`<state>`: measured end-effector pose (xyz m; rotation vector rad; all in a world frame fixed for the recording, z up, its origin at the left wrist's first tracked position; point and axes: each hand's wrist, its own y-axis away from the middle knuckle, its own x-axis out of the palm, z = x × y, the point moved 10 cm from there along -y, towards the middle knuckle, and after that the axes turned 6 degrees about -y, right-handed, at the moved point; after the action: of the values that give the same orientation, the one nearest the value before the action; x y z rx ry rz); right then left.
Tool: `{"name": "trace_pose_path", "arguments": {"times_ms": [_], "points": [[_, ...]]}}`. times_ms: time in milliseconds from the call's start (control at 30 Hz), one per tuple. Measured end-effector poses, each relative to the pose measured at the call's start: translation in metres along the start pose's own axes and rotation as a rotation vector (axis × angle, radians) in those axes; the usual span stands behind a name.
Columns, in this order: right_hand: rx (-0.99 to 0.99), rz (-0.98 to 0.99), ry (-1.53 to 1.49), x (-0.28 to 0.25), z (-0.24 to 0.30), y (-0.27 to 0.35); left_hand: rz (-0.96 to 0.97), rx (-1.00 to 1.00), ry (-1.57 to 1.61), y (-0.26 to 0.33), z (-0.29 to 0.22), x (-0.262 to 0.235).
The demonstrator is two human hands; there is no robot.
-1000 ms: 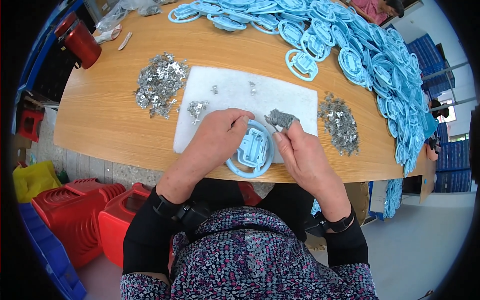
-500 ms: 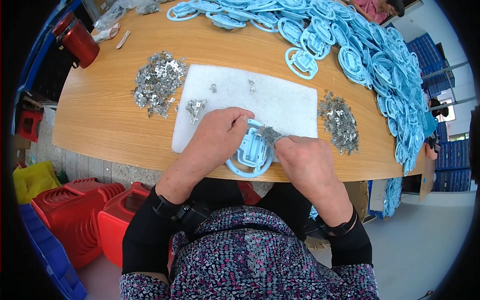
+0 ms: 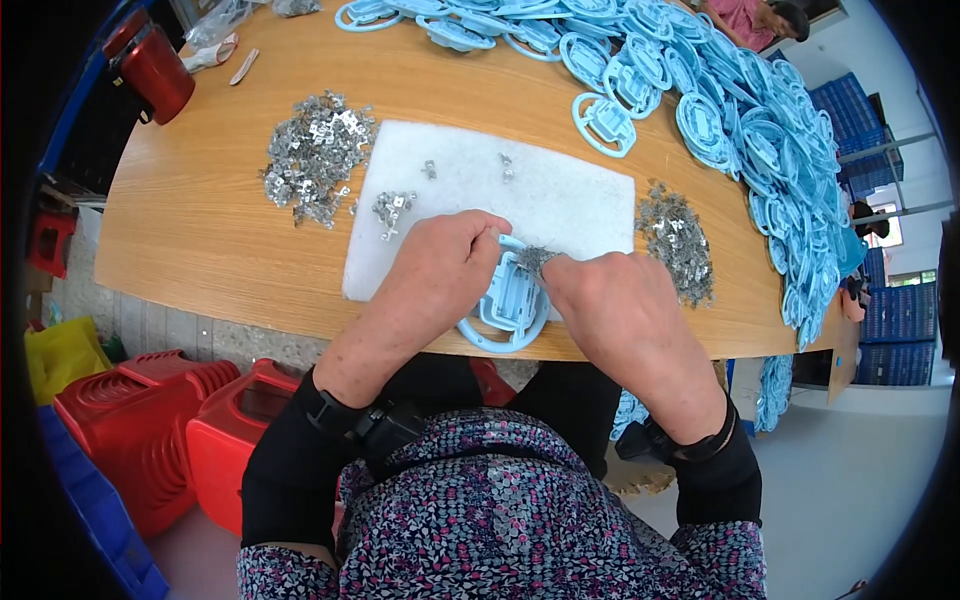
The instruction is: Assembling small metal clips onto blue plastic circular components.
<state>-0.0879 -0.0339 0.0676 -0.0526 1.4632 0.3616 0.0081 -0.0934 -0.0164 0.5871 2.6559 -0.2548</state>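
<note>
My left hand is closed on the upper left rim of a light blue plastic steering wheel, pinching it over the near edge of a white felt pad. In my right hand is a bunch of small grey metal clips, held at the wheel's upper right; the fingertips are hidden behind the hand. A small heap of shiny metal clips lies on the pad beside my left hand. Farther up the pad are a few more metal pieces.
A large pile of light blue wheels covers the table's far right. Heaps of metal parts flank the pad, shiny ones left and duller ones right. A red flask stands far left. Red stools are below the table; another person sits beyond.
My right hand has shifted slightly left and up, bringing the metal bunch closer over the wheel. The left hand keeps its hold, and the view has shifted slightly.
</note>
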Motion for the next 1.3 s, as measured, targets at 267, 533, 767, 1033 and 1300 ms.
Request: {"name": "trace_pose_path", "arguments": {"times_ms": [267,533,767,1033,1300], "points": [[-0.267,-0.051,0.028,-0.022,0.028,-0.014,0.047,-0.06,-0.101,-0.002,-0.009,-0.002],[0.034,-0.063,-0.133,-0.007,-0.028,0.0,0.141,-0.174,0.208,0.004,0.004,0.006],[0.372,-0.07,-1.549,0.074,-0.082,0.024,0.242,-0.269,0.476,0.015,-0.012,0.025],[0.332,-0.06,-1.64,0.059,-0.078,0.033,0.321,0.133,0.05,0.019,-0.052,0.028],[0.184,-0.377,-1.317,0.032,-0.07,0.035,0.532,-0.341,0.897,0.037,-0.032,0.069]]}}
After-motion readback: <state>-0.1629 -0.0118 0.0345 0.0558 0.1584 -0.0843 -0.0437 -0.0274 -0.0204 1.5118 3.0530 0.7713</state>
